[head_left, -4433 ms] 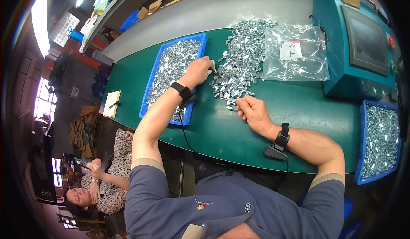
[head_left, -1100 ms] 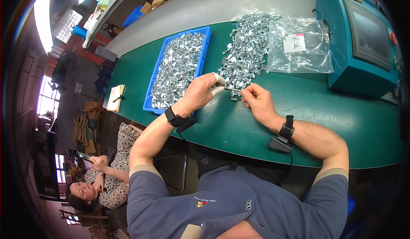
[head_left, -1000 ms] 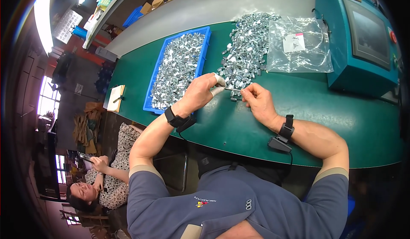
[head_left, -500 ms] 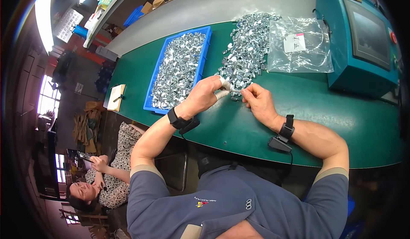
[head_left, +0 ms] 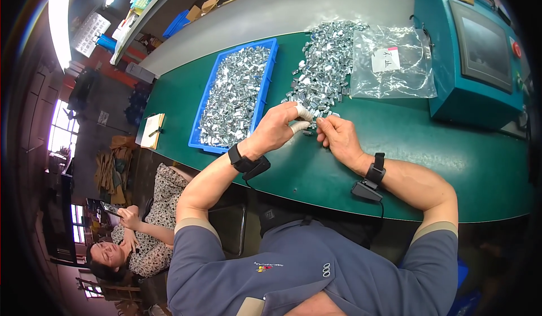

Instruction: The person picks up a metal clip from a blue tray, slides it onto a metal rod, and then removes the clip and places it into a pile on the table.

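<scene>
Small shiny metal pieces [head_left: 324, 62] lie in a long heap on the green table, its near end reaching my hands. My left hand [head_left: 276, 127], with white tape round its thumb and a finger, is closed in a pinch over small metal pieces at that end. Close beside it on the right, my right hand [head_left: 343, 142] has thumb and fingers pinched together at the same spot. What exactly sits between the fingertips is tiny and partly hidden. To the left, a blue tray [head_left: 269, 76] is filled with similar metal pieces.
A clear plastic bag [head_left: 415, 79] with a paper label lies right of the heap. Beyond it stands a teal machine [head_left: 446, 84] with a screen. A notebook [head_left: 152, 131] rests at the table's left end. A seated person [head_left: 144, 225] holds a phone at the left.
My left hand has shifted slightly to the right, its taped fingers closer to the right hand's fingertips. The right hand stays nearly in place, still pinched.
</scene>
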`<state>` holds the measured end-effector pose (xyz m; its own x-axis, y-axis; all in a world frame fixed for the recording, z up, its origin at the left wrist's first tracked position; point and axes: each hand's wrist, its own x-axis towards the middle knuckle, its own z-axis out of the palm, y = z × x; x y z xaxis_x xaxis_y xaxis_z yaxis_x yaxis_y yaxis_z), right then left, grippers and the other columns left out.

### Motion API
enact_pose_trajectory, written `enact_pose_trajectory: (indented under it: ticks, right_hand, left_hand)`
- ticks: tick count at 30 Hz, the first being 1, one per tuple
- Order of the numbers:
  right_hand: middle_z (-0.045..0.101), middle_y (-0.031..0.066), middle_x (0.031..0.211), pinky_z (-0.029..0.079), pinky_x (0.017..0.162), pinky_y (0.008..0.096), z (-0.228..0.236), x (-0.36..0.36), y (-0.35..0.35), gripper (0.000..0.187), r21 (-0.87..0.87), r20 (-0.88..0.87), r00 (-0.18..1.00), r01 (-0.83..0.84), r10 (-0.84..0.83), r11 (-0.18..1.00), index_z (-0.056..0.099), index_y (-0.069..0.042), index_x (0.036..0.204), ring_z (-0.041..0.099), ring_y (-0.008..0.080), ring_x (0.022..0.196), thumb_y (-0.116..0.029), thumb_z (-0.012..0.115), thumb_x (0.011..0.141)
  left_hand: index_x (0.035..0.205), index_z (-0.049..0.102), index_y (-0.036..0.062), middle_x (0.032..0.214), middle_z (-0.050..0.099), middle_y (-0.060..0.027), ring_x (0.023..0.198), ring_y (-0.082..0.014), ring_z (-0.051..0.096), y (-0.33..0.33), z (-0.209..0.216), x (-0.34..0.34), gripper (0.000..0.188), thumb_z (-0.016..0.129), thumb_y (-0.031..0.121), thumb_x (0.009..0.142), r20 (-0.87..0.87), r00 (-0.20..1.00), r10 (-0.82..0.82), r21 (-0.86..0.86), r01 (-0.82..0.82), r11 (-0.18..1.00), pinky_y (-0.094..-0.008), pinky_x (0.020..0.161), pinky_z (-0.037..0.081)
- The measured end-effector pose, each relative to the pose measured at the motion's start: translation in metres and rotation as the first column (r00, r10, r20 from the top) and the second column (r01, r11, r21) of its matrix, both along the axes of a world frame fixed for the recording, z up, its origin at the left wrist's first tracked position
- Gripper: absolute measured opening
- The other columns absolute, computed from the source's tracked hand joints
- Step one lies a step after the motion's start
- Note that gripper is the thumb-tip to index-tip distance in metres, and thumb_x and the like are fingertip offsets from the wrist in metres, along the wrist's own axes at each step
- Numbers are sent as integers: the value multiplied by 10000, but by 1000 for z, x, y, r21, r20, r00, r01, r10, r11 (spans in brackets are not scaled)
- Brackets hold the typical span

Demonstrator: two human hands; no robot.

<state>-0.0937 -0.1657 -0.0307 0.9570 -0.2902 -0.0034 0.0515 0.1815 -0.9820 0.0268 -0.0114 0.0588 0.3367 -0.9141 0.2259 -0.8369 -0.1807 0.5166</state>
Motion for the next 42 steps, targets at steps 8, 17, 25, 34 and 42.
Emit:
enact_pose_trajectory:
  ticks: [8,17,25,34,42]
  right_hand:
    - [625,6,703,414,525,206,1,2,-2,323,58,14,1000,22,-23,998,640,-29,833,525,43,584,-277,585,1033]
    - [627,11,688,434,527,232,1,2,0,342,80,29,999,11,-13,997,642,-23,824,532,56,588,-300,602,1020]
    - [629,-2,694,415,518,210,1,0,-5,338,47,-33,999,-12,13,999,636,-38,814,524,39,579,-298,598,1026]
    - [633,-7,721,418,536,207,2,1,-2,304,64,-18,999,-28,29,998,633,-42,847,518,41,595,-290,606,1021]
    - [647,-3,790,432,575,197,-7,5,-2,205,78,39,999,28,-31,997,625,-34,954,523,44,643,-220,583,1029]
  left_hand:
    - [968,698,33,911,706,-80,853,-192,689,17,12,50,100,723,43,872,21,989,143,-3,-143,990,-317,766,543]
    - [1027,712,36,951,738,-161,883,-302,718,58,27,215,227,751,147,833,341,728,595,63,-649,758,-389,796,558]
    - [1076,713,63,1009,716,-163,948,-354,680,-51,-14,166,277,736,175,825,308,918,251,159,-310,937,-423,837,540]
    - [1097,705,29,885,720,-141,830,-261,692,-61,-30,143,271,732,117,842,203,940,275,266,-323,908,-357,783,537]
    - [1110,669,60,968,697,-20,864,-112,657,4,-29,57,190,705,130,938,-808,503,305,97,-398,912,-259,817,527]
